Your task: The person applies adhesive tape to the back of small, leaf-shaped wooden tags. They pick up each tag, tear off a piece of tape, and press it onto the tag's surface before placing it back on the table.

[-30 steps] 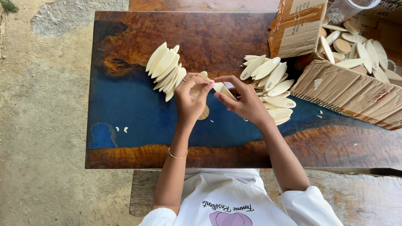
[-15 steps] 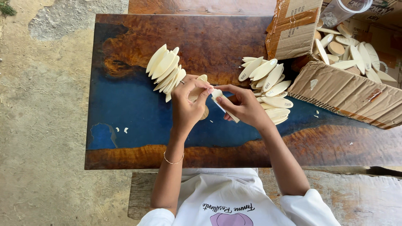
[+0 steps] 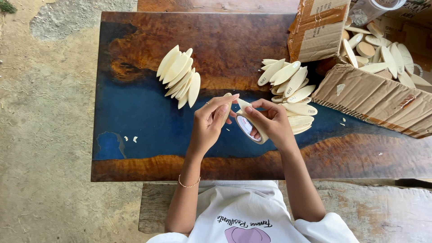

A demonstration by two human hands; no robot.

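The right hand (image 3: pixel 270 123) has its grip closed around a roll of pale masking tape (image 3: pixel 249 127), thumb on the near-left rim and fingers curled round the far side, so the roll stands on edge just above the blue middle band of the worktop (image 3: pixel 135 121). The left hand (image 3: pixel 211 121) holds a narrow grip, thumb and fingers pinched on a pale oval wooden piece (image 3: pixel 226 105) whose tip pokes out above the fingertips; that piece meets the free end of the tape at the top of the roll, where both hands come together.

Both forearms rise from the near edge and angle inward, the wrists bent so the palms face each other. A thin bracelet (image 3: pixel 189 183) circles the left wrist.

To the far left of the hands a fanned stack of oval wooden pieces (image 3: pixel 180 77) lies on the worktop, each overlapping the next. To the right a looser heap of the same pieces (image 3: pixel 290 92) spreads from the far side down to just behind the right hand, which covers its near edge. At the far right an opened cardboard box (image 3: pixel 369 99) holds more ovals; its right part is cut off by the picture's edge.

How much of the held piece lies inside the left palm cannot be made out, and the tape's loose end is mostly hidden by the fingers. A few small pale scraps (image 3: pixel 129 139) lie on the blue near the left edge.
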